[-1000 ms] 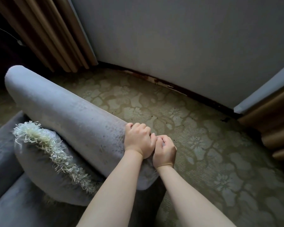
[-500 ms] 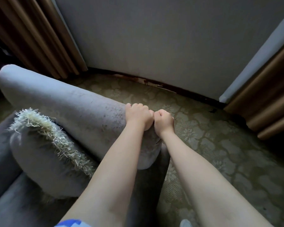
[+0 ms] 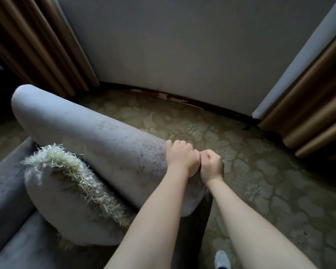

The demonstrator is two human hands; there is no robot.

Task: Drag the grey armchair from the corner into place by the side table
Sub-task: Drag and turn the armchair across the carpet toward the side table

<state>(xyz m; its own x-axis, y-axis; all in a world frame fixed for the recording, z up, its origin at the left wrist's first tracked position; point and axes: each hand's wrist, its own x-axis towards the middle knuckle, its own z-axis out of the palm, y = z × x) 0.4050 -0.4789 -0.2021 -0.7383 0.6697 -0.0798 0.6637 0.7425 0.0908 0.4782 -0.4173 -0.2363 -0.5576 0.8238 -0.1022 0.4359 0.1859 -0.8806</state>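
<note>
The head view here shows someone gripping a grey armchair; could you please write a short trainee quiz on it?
1. True or false: both hands grip the padded back of the grey upholstered armchair.
2. Which lies on the seat? A) folded blanket B) grey cushion with shaggy pale fringe C) book
3. Fill in: the floor is covered by a floral-patterned olive ____.

Key:
1. True: left hand and right hand clench its end, side by side.
2. B, the cushion.
3. Carpet.

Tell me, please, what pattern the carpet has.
The carpet has a pale floral pattern on olive green, seen in the head view.
</note>
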